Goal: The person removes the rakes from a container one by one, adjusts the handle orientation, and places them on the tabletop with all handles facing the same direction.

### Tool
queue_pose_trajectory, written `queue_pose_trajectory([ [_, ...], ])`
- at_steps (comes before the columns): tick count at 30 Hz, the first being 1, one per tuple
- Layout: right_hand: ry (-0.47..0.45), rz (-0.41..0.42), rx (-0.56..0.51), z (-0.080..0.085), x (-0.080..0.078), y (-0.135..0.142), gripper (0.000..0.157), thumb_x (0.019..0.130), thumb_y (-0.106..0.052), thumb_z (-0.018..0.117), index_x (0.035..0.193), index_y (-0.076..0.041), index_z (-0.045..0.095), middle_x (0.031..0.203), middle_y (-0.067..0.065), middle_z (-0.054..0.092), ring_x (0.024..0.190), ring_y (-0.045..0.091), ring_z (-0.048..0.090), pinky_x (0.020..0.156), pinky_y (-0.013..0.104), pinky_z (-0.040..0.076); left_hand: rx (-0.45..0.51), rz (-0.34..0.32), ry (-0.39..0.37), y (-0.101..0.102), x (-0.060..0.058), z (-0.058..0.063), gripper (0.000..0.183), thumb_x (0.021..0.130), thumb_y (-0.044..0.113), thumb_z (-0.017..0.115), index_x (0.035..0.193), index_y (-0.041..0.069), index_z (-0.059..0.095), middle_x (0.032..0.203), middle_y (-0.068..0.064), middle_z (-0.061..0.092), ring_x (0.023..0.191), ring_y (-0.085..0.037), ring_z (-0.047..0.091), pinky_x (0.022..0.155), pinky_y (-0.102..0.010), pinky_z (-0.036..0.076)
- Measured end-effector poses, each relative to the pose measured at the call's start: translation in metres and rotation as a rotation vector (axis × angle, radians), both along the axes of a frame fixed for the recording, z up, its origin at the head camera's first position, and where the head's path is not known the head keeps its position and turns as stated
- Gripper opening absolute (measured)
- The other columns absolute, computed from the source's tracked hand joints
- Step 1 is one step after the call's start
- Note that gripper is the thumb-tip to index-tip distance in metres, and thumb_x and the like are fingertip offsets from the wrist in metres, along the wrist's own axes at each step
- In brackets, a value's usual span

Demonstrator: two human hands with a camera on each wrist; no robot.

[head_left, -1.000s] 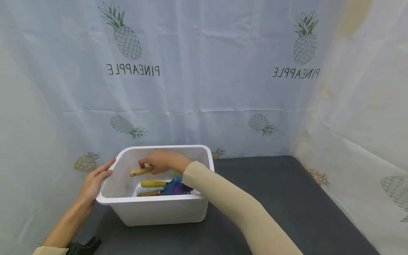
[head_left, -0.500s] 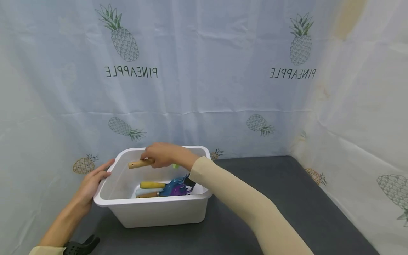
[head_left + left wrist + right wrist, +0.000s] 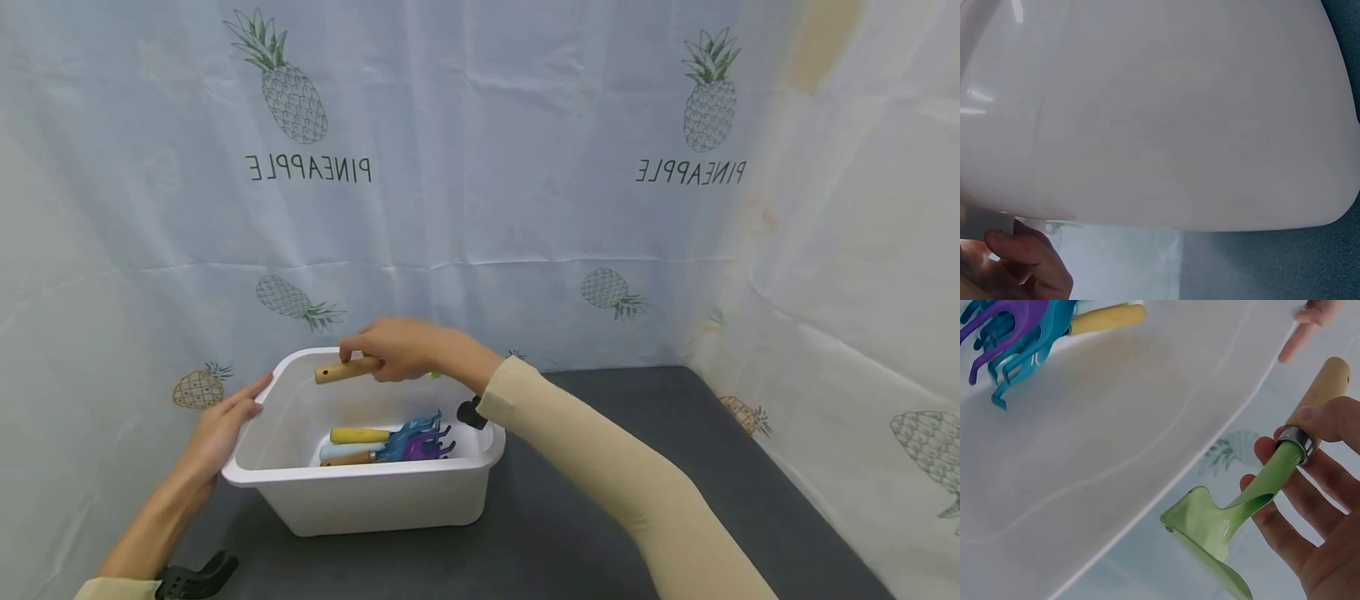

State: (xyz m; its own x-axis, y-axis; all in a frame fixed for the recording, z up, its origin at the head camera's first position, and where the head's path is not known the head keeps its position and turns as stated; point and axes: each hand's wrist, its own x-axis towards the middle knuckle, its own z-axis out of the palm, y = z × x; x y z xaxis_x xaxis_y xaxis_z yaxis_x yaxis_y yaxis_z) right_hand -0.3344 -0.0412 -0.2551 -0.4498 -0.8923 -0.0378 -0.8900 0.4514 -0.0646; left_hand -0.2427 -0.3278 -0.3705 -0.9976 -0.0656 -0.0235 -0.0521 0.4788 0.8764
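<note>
My right hand holds a small green garden hoe by its wooden handle, above the white plastic tub. In the right wrist view, thumb and fingers pinch the hoe near its metal collar, and its green blade hangs at the tub's rim. My left hand grips the tub's left rim, fingers over the edge. Inside the tub lie several hand rakes: a blue hand rake with a yellow handle and a purple hand rake are on show, their prongs to the right.
The tub stands on a dark grey table, which extends to the right. A pale curtain with pineapple prints hangs behind and along both sides. Black wrist straps are on both arms.
My right hand has lifted the hoe up out of the tub's inside and moved it to the right. The left hand stays at the rim. The rakes lie as before.
</note>
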Motion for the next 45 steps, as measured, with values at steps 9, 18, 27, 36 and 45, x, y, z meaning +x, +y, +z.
queue_pose_trajectory([
  [9,0.054,-0.023,-0.037,0.024,0.004,0.043,0.039,0.097,-0.01,0.064,0.134,-0.024,0.063,0.098,-0.002,0.065,0.088,0.014,0.057,0.073,0.024,0.047,-0.015,-0.003,0.027,0.0,0.001,-0.002,0.056,0.11,0.028,0.034,0.164,0.016,0.025,0.168,-0.025,0.022,0.094,0.023,0.047,0.078,-0.019,0.054],
  [18,0.104,-0.062,-0.062,0.029,0.001,0.09,0.036,0.097,-0.011,0.063,0.131,-0.023,0.064,0.102,-0.003,0.066,0.091,0.014,0.057,0.079,0.028,0.049,-0.033,0.001,0.049,-0.001,0.002,-0.006,0.056,0.111,0.029,0.033,0.164,0.014,0.025,0.167,-0.026,0.023,0.1,0.018,0.054,0.078,-0.017,0.053],
  [27,0.086,-0.117,-0.113,0.023,-0.005,0.132,0.036,0.096,-0.012,0.068,0.13,-0.021,0.066,0.107,0.0,0.069,0.091,0.016,0.061,0.083,0.033,0.054,-0.021,-0.007,0.038,0.0,0.001,-0.006,0.056,0.111,0.03,0.032,0.164,0.014,0.024,0.169,-0.024,0.02,0.103,0.019,0.049,0.079,-0.016,0.053],
  [36,0.062,-0.222,-0.15,0.004,-0.018,0.174,0.035,0.096,-0.011,0.067,0.131,-0.019,0.065,0.124,0.002,0.071,0.102,0.019,0.067,0.088,0.038,0.058,-0.052,-0.004,0.029,0.002,0.0,-0.006,0.056,0.112,0.031,0.028,0.165,0.016,0.021,0.17,-0.022,0.019,0.143,-0.042,0.043,0.078,-0.015,0.052],
  [45,0.044,-0.248,-0.164,-0.013,-0.025,0.212,0.034,0.096,-0.008,0.067,0.13,-0.016,0.065,0.122,0.005,0.07,0.103,0.021,0.068,0.087,0.041,0.058,-0.035,-0.009,0.031,0.001,0.001,-0.006,0.056,0.112,0.032,0.03,0.165,0.015,0.021,0.169,-0.024,0.018,0.115,0.004,0.058,0.078,-0.018,0.054],
])
